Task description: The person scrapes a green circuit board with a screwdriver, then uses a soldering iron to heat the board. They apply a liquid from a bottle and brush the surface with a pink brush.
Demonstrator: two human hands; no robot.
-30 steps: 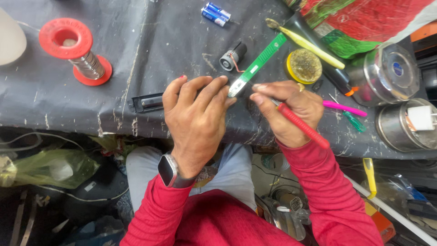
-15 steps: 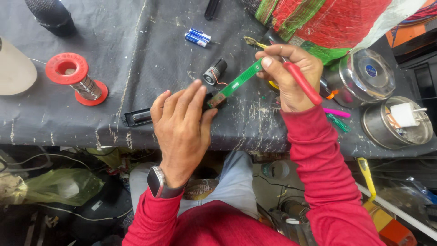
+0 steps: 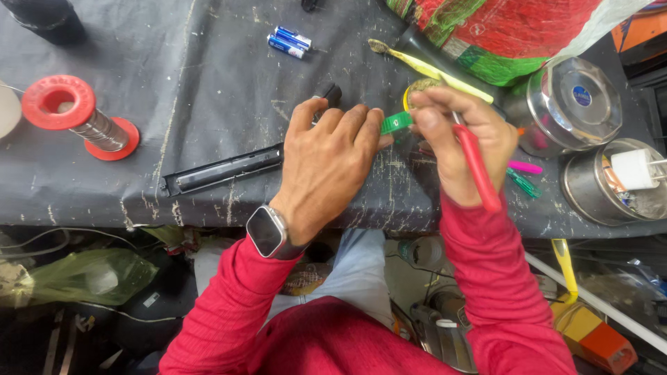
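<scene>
My left hand (image 3: pixel 332 161) lies flat on the black-covered table (image 3: pixel 208 83), fingers pressed over a green strip (image 3: pixel 396 123) so that only its short end shows. A smartwatch sits on that wrist. My right hand (image 3: pixel 455 132) is shut on a red-handled tool (image 3: pixel 479 172), whose tip is hidden behind my fingers close to the strip's end. A long black housing (image 3: pixel 222 170) runs out leftward from under my left hand. A yellow round tin (image 3: pixel 417 89) peeks out just behind my right hand.
A red solder spool (image 3: pixel 69 114) stands at the left. Two blue batteries (image 3: pixel 289 42) and a yellow toothbrush (image 3: pixel 424 66) lie further back. At the right are a lidded steel container (image 3: pixel 573 101), an open steel tin (image 3: pixel 590 198) holding a white charger (image 3: pixel 632 169), and pink and green pens (image 3: pixel 524 173).
My left hand has slid along the green strip and now covers most of it. My right hand swung with the red tool to the yellow tin, then came to the strip's end.
</scene>
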